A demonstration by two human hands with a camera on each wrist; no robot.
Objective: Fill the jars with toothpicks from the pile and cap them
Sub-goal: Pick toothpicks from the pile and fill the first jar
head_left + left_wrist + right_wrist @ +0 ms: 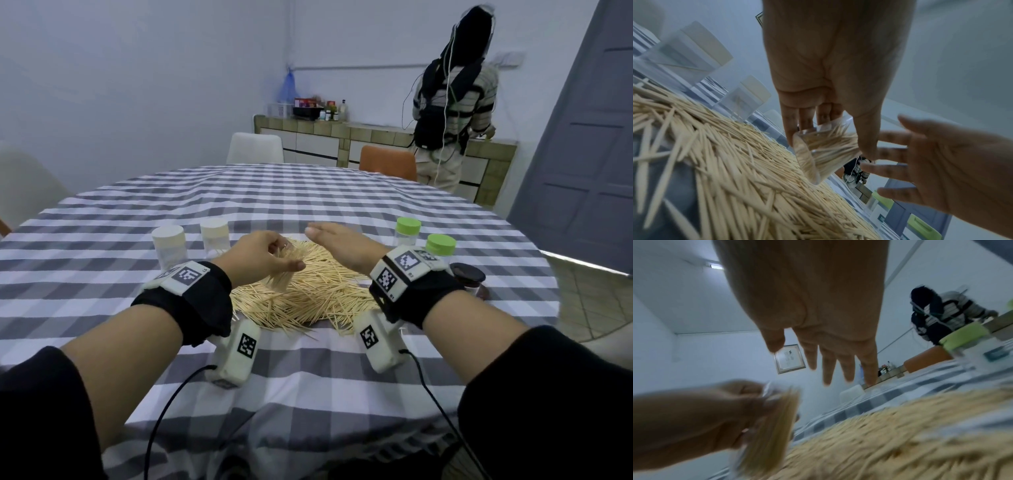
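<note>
Toothpicks lie piled near the table's front edge; left hand grips a full jar, right hand flat, holding nothing; 4 capped jars flank the pile.

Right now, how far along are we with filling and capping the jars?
Looks done: two white-capped jars at left, though their contents are unclear. In hand: the left hand grips a clear uncapped jar full of toothpicks; the right hand hovers open. Left: the toothpick pile remains large, and the two green-capped jars look unfilled.
</note>
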